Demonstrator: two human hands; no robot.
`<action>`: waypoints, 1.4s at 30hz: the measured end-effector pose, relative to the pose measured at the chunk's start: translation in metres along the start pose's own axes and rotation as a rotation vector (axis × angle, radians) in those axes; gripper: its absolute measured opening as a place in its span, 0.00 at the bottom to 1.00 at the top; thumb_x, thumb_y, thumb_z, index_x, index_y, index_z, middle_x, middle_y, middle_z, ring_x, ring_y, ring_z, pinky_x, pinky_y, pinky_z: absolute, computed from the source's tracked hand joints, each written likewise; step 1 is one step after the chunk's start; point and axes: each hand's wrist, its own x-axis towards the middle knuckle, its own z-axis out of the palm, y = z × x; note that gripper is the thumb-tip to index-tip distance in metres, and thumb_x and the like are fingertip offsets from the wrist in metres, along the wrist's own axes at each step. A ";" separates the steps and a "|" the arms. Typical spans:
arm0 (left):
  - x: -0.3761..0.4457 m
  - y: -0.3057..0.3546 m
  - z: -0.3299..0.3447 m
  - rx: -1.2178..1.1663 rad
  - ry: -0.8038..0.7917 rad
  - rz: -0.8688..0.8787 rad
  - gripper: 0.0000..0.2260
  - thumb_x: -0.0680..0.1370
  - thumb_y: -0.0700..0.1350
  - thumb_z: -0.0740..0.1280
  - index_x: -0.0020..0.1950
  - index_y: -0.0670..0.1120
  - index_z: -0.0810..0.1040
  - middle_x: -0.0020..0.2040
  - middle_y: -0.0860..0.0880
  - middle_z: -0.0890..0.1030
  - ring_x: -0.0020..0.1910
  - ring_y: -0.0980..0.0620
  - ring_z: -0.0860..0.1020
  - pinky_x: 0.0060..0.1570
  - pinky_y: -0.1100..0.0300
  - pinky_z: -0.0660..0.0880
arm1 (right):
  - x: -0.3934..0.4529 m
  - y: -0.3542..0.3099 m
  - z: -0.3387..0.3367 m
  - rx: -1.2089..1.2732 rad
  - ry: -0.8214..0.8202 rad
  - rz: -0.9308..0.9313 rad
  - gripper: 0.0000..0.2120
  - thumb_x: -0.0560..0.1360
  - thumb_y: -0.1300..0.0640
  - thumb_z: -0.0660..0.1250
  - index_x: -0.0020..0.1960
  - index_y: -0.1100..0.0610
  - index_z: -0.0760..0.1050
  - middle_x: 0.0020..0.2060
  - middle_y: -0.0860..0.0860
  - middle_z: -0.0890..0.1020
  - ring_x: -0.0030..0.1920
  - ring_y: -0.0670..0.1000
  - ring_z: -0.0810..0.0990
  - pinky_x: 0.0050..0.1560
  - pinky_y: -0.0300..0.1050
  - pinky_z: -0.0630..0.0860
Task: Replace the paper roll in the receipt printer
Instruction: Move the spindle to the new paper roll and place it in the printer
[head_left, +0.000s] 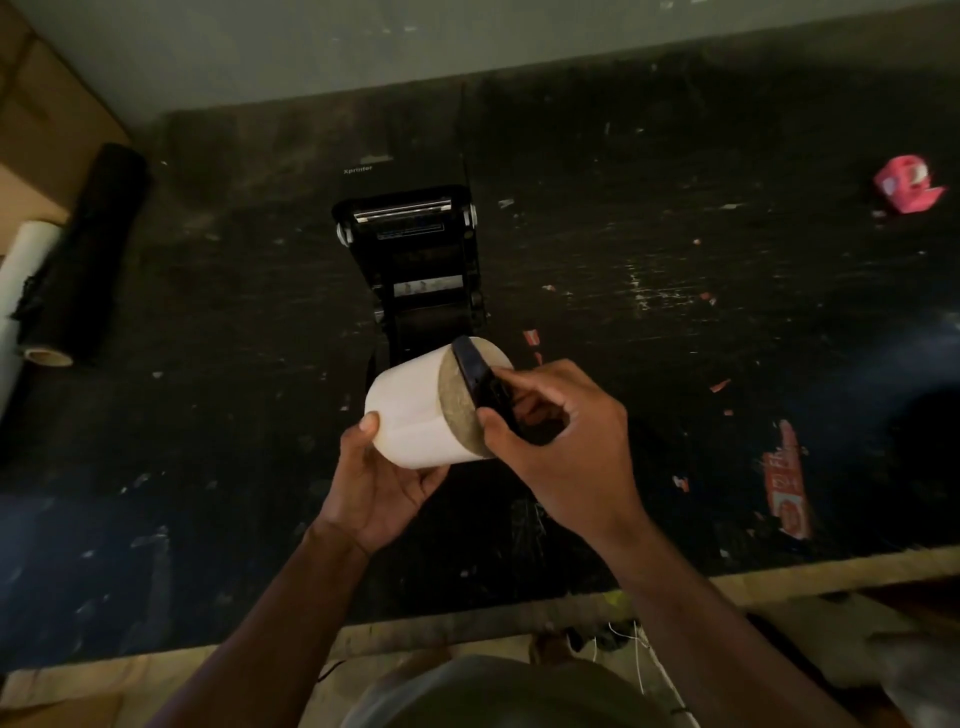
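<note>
Nearest the camera: two bare forearms reaching up from the bottom edge over a dark, scuffed black tabletop (675, 234) littered with small paper scraps.

Left hand (379, 483) cupped under a thick white paper roll (415, 410), thumb laid on the near side of its curved face, fingers wrapped beneath and hidden. Roll held on its side above the table, its flat tan end turned towards the right.

Right hand (566, 441) closed around a black plastic side piece (480, 382) pressed against that tan end, thumb on the near edge, fingers curled over the far edge. Exact shape of the piece hard to make out.

Just beyond the roll, in the middle of the table: a black receipt printer (410, 249) marked "Xprinter", lid swung open and tipped back, metal tear bar and inner rollers showing. Roll not in the printer, held in front of the open bay.

Far left edge: a long black wrapped roll (88, 254) lying beside a long white roll (21, 291), touching along their length. Behind them, brown cardboard (31, 130).

Far right, well apart from the printer: a small crumpled red and white object (906, 184). Lower right: a torn red printed label (787, 483) stuck flat to the tabletop.
</note>
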 end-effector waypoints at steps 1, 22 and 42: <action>0.000 0.000 0.000 0.002 0.002 0.002 0.35 0.57 0.56 0.86 0.63 0.50 0.86 0.62 0.41 0.85 0.56 0.42 0.85 0.45 0.51 0.85 | 0.000 0.001 -0.001 0.003 0.002 0.002 0.19 0.71 0.50 0.77 0.61 0.52 0.85 0.52 0.44 0.84 0.52 0.42 0.84 0.53 0.35 0.81; 0.035 -0.036 0.071 0.852 0.309 0.244 0.28 0.61 0.54 0.81 0.57 0.48 0.78 0.54 0.48 0.85 0.56 0.48 0.85 0.48 0.47 0.86 | -0.016 0.083 -0.011 0.967 0.269 0.883 0.34 0.62 0.42 0.84 0.62 0.55 0.79 0.60 0.54 0.85 0.61 0.57 0.85 0.51 0.61 0.85; 0.213 -0.164 0.140 2.191 -0.463 0.144 0.11 0.74 0.57 0.72 0.50 0.56 0.74 0.58 0.46 0.78 0.59 0.44 0.78 0.57 0.46 0.76 | -0.048 0.166 -0.141 1.233 0.538 0.719 0.18 0.85 0.44 0.55 0.60 0.33 0.83 0.62 0.46 0.86 0.67 0.57 0.82 0.61 0.62 0.81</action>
